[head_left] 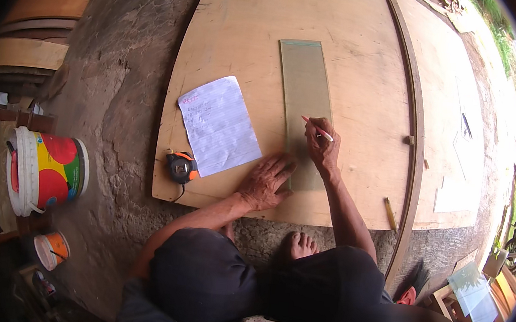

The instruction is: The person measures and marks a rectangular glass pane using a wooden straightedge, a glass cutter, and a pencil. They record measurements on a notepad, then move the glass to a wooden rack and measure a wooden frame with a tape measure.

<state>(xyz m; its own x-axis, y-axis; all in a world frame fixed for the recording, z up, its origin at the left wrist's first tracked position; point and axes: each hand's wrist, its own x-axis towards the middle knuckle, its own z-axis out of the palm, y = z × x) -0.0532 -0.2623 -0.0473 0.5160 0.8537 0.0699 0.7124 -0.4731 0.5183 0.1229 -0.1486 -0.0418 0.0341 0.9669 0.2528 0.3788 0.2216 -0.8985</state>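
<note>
A long greenish glass strip (pixel 303 78) lies on a plywood board (pixel 365 78). My left hand (pixel 266 182) rests beside and partly over its lower left edge, fingers spread and lying flat. My right hand (pixel 323 145) grips a red-and-white pen (pixel 311 124) over the glass, with its tip near the middle of the strip. Left of the glass is a handwritten lined paper sheet (pixel 221 126), with a black-and-orange tape measure (pixel 181 167) at its lower corner. A thin yellow tool (pixel 390 212) lies to the right of my right arm.
A long wooden batten (pixel 412 76) runs along the board's right side, beside a paler sheet with small items. Paint buckets (pixel 42 171) and stacked wood stand on rough ground at left. Glass pieces (pixel 472 293) lean on timber at lower right. My bare feet are below the board.
</note>
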